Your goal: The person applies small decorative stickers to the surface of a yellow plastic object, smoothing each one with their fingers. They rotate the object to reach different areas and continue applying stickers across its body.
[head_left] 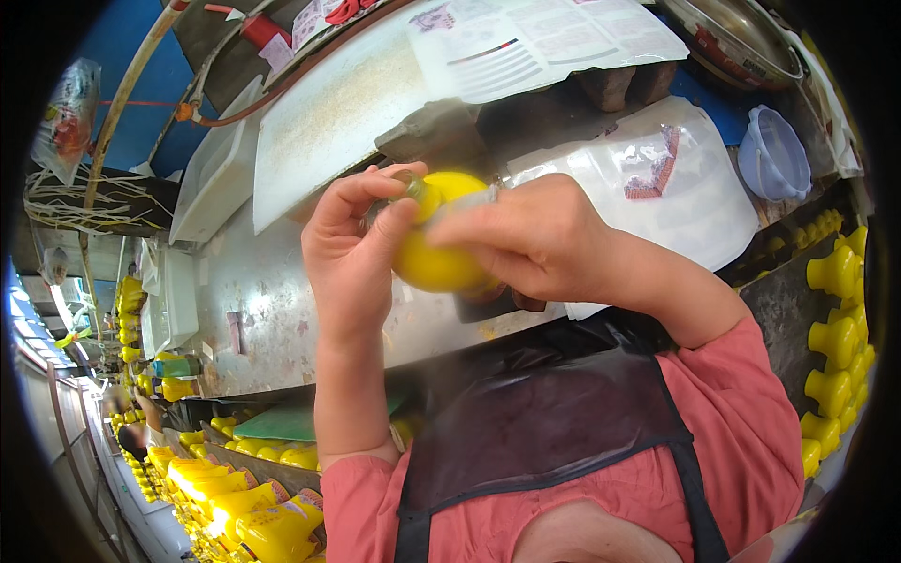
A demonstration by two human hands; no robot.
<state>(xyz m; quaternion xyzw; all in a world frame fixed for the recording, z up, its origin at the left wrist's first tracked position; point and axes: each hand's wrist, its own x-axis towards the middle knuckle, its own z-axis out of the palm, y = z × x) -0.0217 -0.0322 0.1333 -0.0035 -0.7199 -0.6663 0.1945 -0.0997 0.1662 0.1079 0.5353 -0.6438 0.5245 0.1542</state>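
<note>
A glossy yellow rounded vase (434,263) with a narrow neck is held above the bench, tilted with its neck toward the left. My left hand (349,235) is closed round the neck end, thumb and fingers at the glassy-looking mouth. Against the vase's side lies my right hand (549,230), its fingers bent and smeared by motion. A small greyish, see-through flat piece (481,199) shows at its fingertips; its kind is too blurred to tell. My right hand covers part of the vase.
On the metal bench (272,310) lie white sheets with printed transfers (657,178). Beyond is a pale board (347,113). A light blue bucket (774,155) and a metal basin (737,42) stand at far right. Yellow vases line the right (831,338) and lower left (272,530). Another person (141,432) is far left.
</note>
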